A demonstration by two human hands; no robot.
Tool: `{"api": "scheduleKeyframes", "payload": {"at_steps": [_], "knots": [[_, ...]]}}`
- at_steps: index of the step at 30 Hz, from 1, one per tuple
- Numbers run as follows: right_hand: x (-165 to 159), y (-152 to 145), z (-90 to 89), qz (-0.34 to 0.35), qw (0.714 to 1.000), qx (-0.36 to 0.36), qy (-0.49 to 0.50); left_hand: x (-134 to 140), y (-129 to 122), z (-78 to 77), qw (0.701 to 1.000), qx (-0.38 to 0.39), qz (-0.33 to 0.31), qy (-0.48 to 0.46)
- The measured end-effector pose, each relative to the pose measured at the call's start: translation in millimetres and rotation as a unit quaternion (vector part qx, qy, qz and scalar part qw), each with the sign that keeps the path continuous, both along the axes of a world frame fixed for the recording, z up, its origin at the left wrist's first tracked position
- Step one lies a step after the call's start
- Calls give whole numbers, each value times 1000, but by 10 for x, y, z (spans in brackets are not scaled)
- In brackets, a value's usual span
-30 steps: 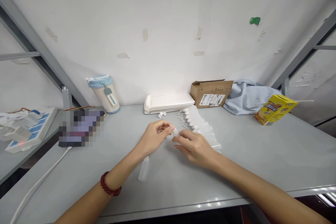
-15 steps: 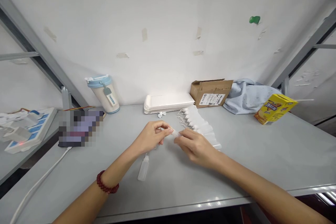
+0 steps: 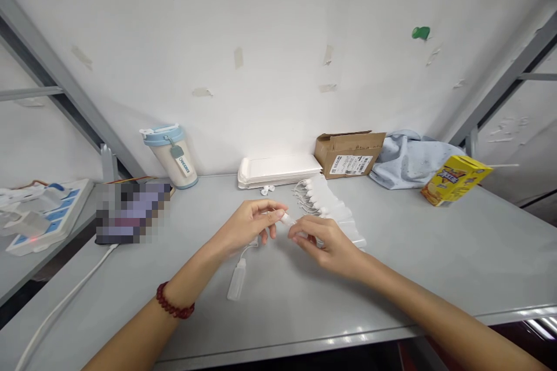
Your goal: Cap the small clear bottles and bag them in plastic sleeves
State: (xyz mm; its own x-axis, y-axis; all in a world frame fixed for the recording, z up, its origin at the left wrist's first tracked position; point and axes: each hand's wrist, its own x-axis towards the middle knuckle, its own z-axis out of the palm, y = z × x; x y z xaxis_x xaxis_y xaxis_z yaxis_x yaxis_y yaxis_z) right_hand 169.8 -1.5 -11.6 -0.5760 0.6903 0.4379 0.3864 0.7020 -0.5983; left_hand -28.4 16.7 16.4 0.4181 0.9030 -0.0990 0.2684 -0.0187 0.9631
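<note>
My left hand (image 3: 256, 222) pinches the near end of a small translucent white plastic piece (image 3: 288, 219) between thumb and forefinger. At its other end the fingertips of my right hand (image 3: 324, 242) are closed on the same piece; its exact kind is hard to make out. Below my left hand a small translucent bottle-shaped tube (image 3: 237, 281) lies on the table, a thin white cord (image 3: 246, 250) running from its neck up toward that hand. Just beyond my right hand, several translucent tubes (image 3: 333, 200) with white cord loops lie side by side in a row, partly covered by the hand.
A stack of white flat boxes (image 3: 278, 169) stands against the wall, with small white pieces (image 3: 267, 190) before it. Around are a cardboard box (image 3: 350, 153), a pale blue cloth (image 3: 404, 156), a yellow drink carton (image 3: 455, 179), a tumbler (image 3: 172, 156), a blurred phone (image 3: 130, 213) and a power strip (image 3: 56, 214).
My hands have shifted slightly, and the fingers of my right hand have changed their hold on the plastic piece. More of the cord shows below my left hand.
</note>
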Motion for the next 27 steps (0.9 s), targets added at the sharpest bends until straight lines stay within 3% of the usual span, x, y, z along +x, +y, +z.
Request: {"api": "scheduleKeyframes", "payload": {"at_steps": [5, 9, 13, 17, 20, 27], "knots": [[17, 7, -27, 5, 998, 65, -19, 37, -5, -17, 998, 23, 22, 45], [23, 3, -10, 1, 1000, 3, -6, 0, -1, -33, 998, 31, -10, 52], [22, 12, 12, -10, 998, -58, 3, -6, 12, -60, 998, 44, -2, 55], [13, 10, 21, -2, 1000, -15, 6, 20, 21, -98, 998, 27, 28, 55], [12, -2, 18, 1, 1000, 5, 0, 27, 15, -99, 998, 16, 14, 53], [35, 27, 39, -29, 993, -108, 26, 31, -30, -3, 997, 50, -12, 49]]}}
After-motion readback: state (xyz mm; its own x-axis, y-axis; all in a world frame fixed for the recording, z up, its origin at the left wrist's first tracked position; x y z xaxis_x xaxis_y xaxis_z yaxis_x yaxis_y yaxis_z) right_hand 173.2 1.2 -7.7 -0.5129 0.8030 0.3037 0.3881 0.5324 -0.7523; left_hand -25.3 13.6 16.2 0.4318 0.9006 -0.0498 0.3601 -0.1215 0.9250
